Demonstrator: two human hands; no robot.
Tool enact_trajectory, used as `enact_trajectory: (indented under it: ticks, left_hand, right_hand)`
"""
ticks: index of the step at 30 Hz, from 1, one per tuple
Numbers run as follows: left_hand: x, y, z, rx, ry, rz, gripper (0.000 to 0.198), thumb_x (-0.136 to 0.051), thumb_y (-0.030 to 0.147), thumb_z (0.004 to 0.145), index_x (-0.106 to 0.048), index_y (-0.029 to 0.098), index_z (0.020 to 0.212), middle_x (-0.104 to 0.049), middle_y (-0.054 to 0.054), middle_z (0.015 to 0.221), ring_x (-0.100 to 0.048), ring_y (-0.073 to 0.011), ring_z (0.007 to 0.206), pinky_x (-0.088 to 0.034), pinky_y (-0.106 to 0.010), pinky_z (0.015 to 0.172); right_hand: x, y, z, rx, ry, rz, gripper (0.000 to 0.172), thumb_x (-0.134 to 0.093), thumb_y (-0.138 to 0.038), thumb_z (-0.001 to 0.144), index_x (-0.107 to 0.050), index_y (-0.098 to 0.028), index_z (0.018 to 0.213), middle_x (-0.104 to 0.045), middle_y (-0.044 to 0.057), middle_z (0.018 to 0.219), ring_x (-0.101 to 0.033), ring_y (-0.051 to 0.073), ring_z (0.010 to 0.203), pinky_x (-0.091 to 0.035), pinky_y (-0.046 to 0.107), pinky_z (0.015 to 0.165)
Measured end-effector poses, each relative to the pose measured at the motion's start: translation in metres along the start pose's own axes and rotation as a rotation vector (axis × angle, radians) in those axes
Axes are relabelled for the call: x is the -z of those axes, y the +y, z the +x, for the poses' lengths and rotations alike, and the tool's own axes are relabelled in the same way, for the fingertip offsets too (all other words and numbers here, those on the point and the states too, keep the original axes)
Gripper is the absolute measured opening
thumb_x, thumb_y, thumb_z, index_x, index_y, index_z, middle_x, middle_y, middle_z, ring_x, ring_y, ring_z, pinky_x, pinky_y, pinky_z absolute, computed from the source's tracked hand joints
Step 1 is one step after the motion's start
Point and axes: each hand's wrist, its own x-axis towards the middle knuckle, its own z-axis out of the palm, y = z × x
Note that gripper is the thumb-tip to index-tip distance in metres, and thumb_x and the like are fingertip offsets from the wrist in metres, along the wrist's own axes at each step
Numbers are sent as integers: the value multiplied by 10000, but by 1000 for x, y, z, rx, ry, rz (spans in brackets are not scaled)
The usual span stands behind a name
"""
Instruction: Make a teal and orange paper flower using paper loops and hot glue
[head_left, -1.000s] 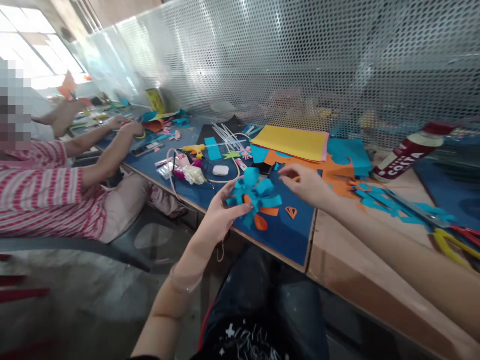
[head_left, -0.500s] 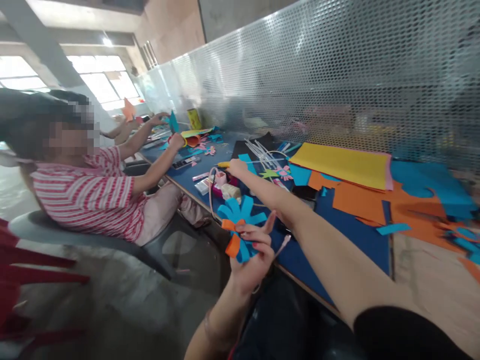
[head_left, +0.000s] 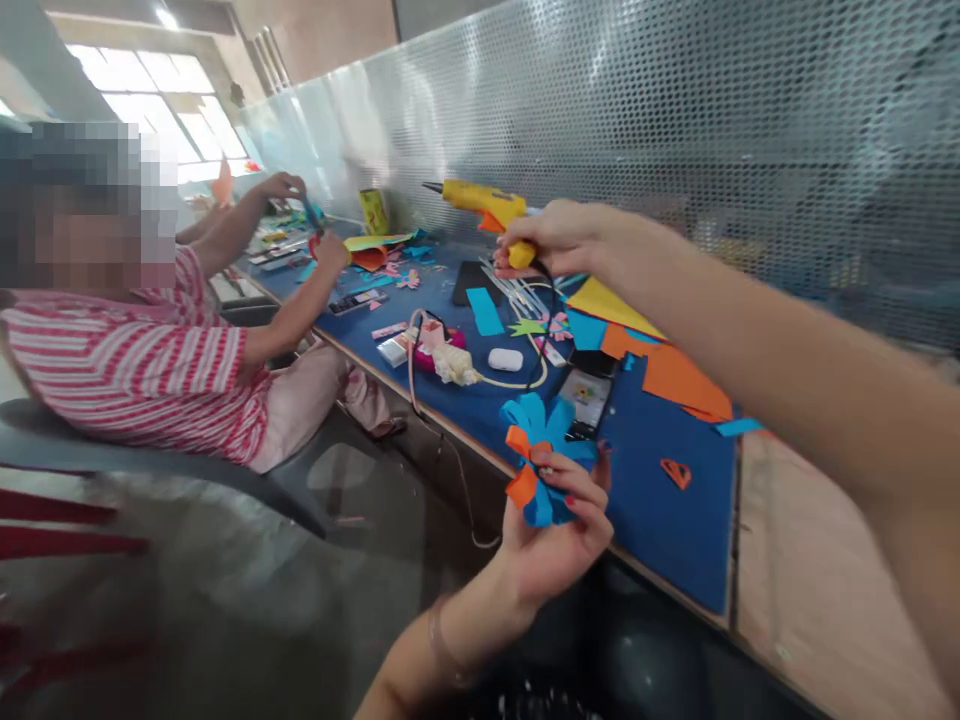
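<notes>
Pinched in the fingers of my left hand (head_left: 559,530) is a flower of looped blue strips with orange loops, a paper or felt flower (head_left: 536,420), held in front of the table's edge. My right hand (head_left: 559,235) is wrapped round the handle of a yellow glue gun (head_left: 484,198), raised above the table with its dark nozzle pointing left. A black cord hangs from the gun toward the table. Below it lie several white glue sticks (head_left: 517,297), partly hidden by my hand. A phone (head_left: 586,398) with its screen lit rests just behind the flower.
Orange sheets (head_left: 679,380), a yellow sheet (head_left: 611,303) and a blue piece (head_left: 485,311) lie on the blue tabletop (head_left: 675,540). A white case (head_left: 505,359) sits near a corded bundle (head_left: 450,355). At left, a co-worker in a striped shirt (head_left: 127,370) handles blue material. A metal mesh panel (head_left: 675,120) stands behind.
My right hand has lifted the glue gun up off the tabletop. The view has shifted, and my left hand with the flower now appears farther right.
</notes>
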Motion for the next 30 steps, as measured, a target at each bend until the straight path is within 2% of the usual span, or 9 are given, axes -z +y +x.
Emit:
enact_trajectory:
  ticks: [3,7,11,15,20,23,26,28,30]
  left_hand:
    - [1,-22,-13,170,62,-52,256,-631,224,961,-612,210,1216,-715,96,711,-623,3,631,-429,-115,616]
    - [-1,-46,-22,323,160,-92,244,-622,197,948,-640,190,1191,-690,87,632,-578,-20,533,-409,-140,539]
    - [7,-72,-5,351,209,-128,187,-595,100,931,-687,167,1079,-707,39,728,-619,-26,644,-446,-128,634]
    - [21,-95,15,384,219,-110,107,-619,133,925,-698,141,997,-700,2,806,-624,-30,709,-466,-118,703]
    - [30,-104,23,334,250,2,79,-676,208,887,-729,178,937,-723,-11,928,-640,-42,806,-479,-108,809]
    - [29,-102,24,492,197,184,298,-573,381,935,-745,190,1085,-725,-40,1161,-665,-83,1023,-478,-164,912]
    - [27,-94,20,685,78,433,616,-373,522,959,-651,106,1317,-552,-104,1486,-542,-161,1341,-415,-258,1077]
    - [28,-82,14,787,29,512,725,-303,605,939,-593,119,1392,-500,-124,1533,-503,-221,1398,-389,-339,1125]
    - [29,-65,5,968,44,619,808,-295,717,891,-596,157,1391,-632,-148,1393,-616,-278,1281,-469,-411,1044]
  right_hand:
    - [32,22,-83,-21,-12,232,119,-582,-29,850,-595,-142,815,-597,-6,690,-606,87,634,-607,248,660]
    - [53,71,-189,-160,113,118,126,-712,-224,785,-600,-172,756,-628,30,634,-547,120,474,-452,245,379]
    - [61,126,-248,-350,45,36,354,-812,-483,661,-626,-212,791,-586,-4,534,-447,107,377,-318,244,327]
    - [67,161,-267,-452,161,-26,478,-868,-486,568,-506,-256,779,-567,-27,536,-543,157,460,-379,255,375]
    - [76,182,-261,-496,145,82,500,-853,-415,601,-458,-260,867,-575,-58,583,-514,123,461,-318,219,359]
    - [79,197,-253,-491,79,98,436,-823,-398,641,-470,-258,854,-578,-51,574,-481,112,445,-269,215,357]
    - [78,214,-245,-482,51,-10,351,-797,-386,670,-507,-255,820,-564,-44,548,-472,122,439,-303,242,368]
    - [78,220,-243,-463,86,-112,339,-798,-381,664,-530,-260,833,-572,-39,580,-486,136,463,-346,264,391]
    - [79,223,-243,-399,105,-177,332,-790,-399,669,-540,-267,843,-584,-27,629,-523,160,523,-404,290,444]
